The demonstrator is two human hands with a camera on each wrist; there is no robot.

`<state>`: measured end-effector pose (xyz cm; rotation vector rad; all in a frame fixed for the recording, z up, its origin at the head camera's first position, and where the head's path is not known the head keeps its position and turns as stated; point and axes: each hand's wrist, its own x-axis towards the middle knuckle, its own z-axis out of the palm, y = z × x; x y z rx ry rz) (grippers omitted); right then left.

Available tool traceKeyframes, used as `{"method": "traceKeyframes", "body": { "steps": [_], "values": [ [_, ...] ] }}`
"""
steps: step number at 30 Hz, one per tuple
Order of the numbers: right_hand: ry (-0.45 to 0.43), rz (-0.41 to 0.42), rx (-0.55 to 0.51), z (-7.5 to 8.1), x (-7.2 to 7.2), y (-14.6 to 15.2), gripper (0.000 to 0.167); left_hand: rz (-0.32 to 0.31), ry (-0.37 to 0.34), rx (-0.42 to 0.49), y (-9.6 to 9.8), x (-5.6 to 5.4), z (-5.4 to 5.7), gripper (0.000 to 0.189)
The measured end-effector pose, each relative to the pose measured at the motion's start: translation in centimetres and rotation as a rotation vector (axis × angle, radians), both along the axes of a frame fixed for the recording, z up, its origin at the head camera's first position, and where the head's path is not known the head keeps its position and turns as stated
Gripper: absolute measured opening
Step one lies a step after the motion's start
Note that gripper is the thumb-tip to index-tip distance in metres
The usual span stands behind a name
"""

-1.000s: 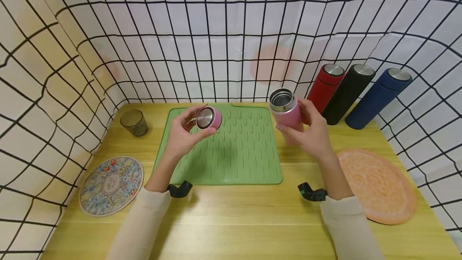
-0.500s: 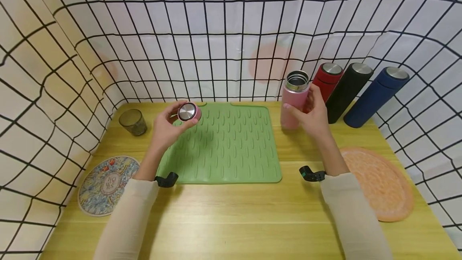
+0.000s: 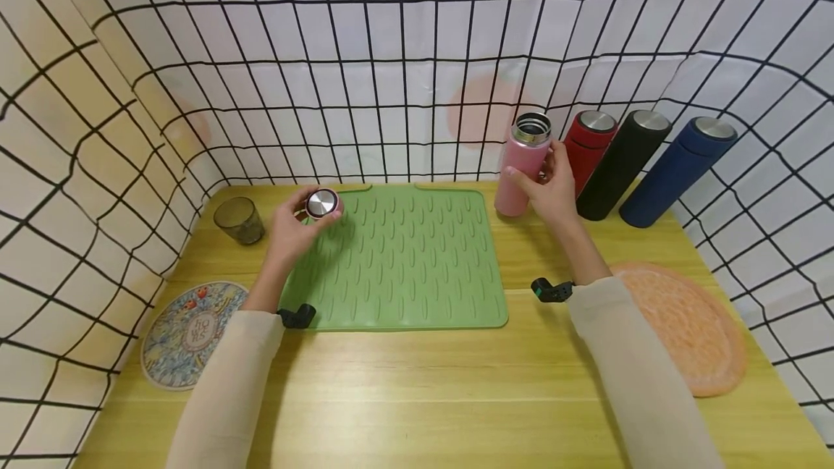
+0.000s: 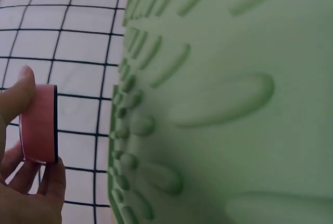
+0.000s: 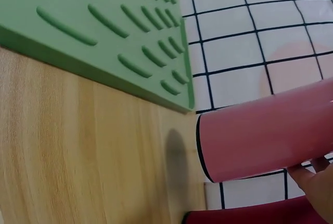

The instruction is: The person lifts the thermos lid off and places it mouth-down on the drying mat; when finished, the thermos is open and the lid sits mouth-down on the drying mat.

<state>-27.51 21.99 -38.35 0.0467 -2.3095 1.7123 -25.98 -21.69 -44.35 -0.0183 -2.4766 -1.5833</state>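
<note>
Over the back left corner of the green ridged mat [image 3: 404, 266], my left hand [image 3: 289, 230] pinches a pink bottle lid [image 3: 322, 204] with a steel top. In the left wrist view the lid [image 4: 40, 122] sits between thumb and fingertips, apart from the mat. My right hand [image 3: 554, 190] grips the side of a pink thermos bottle [image 3: 521, 165], its steel mouth uncovered and facing up. The bottle leans slightly, just right of the mat's back corner. Its base [image 5: 229, 146] shows in the right wrist view, with a shadow on the wooden table beside it.
Red [image 3: 586, 147], black [image 3: 622, 165] and blue [image 3: 677, 172] thermos bottles stand capped at the back right. A tinted glass [image 3: 239, 221] is at the back left. Round mats, one patterned [image 3: 195, 335] and one orange [image 3: 684, 331], lie at the sides. Gridded white walls [image 3: 404, 78] enclose the table.
My left hand has moved left with the lid, toward the mat's back left corner. My right hand has carried the bottle right, then back toward the rear wall.
</note>
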Motion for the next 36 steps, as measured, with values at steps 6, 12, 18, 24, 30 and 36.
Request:
{"method": "traceKeyframes", "body": {
  "steps": [6, 12, 18, 24, 30, 36],
  "values": [
    [0.020, -0.041, 0.010, -2.4, -2.3, 0.5, 0.079, 0.026, -0.048, -0.053, -0.5, -0.8, -1.2, 0.076],
    [0.012, -0.061, 0.006, -3.3, -2.8, 0.4, 0.083, 0.050, -0.062, -0.127, -0.9, -1.4, -2.6, 0.077],
    [0.004, -0.074, -0.041, -4.4, -3.3, 0.5, 0.085, 0.065, -0.075, -0.180, -1.1, -1.4, -3.5, 0.076],
    [-0.002, -0.087, -0.040, -4.7, -3.4, 0.5, 0.088, 0.065, -0.078, -0.214, -1.5, -1.1, -4.0, 0.076],
    [-0.011, -0.087, -0.013, -4.5, -3.0, 0.5, 0.089, 0.082, -0.081, -0.260, -1.7, -1.1, -4.2, 0.078],
    [-0.033, -0.098, -0.002, -4.2, -2.6, 0.7, 0.091, 0.081, -0.102, -0.269, -1.5, -1.0, -3.9, 0.078]
  ]
}}
